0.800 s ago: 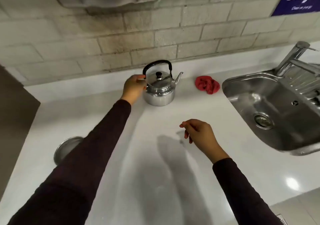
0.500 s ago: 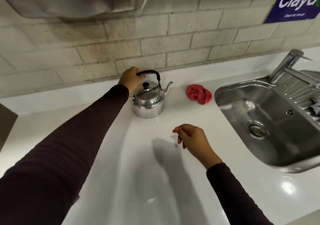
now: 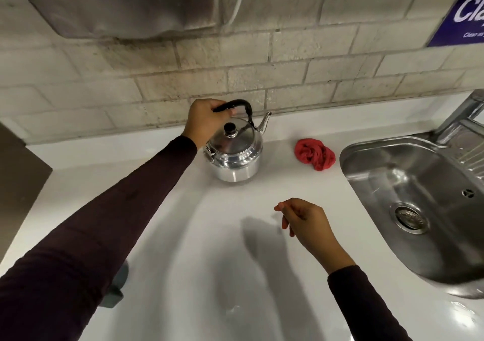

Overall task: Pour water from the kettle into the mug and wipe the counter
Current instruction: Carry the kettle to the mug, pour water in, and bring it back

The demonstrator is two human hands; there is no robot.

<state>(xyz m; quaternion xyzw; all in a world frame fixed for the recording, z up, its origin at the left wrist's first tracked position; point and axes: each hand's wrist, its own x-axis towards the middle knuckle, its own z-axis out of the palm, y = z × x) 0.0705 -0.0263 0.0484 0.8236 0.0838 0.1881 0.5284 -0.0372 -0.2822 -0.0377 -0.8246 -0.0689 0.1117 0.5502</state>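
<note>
A shiny steel kettle (image 3: 235,154) with a black arched handle stands on the white counter (image 3: 209,249) near the back wall, spout pointing right. My left hand (image 3: 203,120) is closed around the left part of that handle. A crumpled red cloth (image 3: 314,153) lies to the right of the kettle, apart from it. My right hand (image 3: 305,221) hovers over the counter in front of the kettle, fingers loosely curled, holding nothing. A grey metal object (image 3: 117,285), partly hidden under my left sleeve, sits at the left front; I cannot tell whether it is the mug.
A stainless steel sink (image 3: 408,209) with a drain fills the right side, its tap (image 3: 463,115) at the back right. A brick wall runs behind the counter. A dark surface (image 3: 18,180) borders the counter's left edge.
My left hand moved from the kettle's side up onto the handle and closed on it. The view has shifted closer; the right hand stays hovering.
</note>
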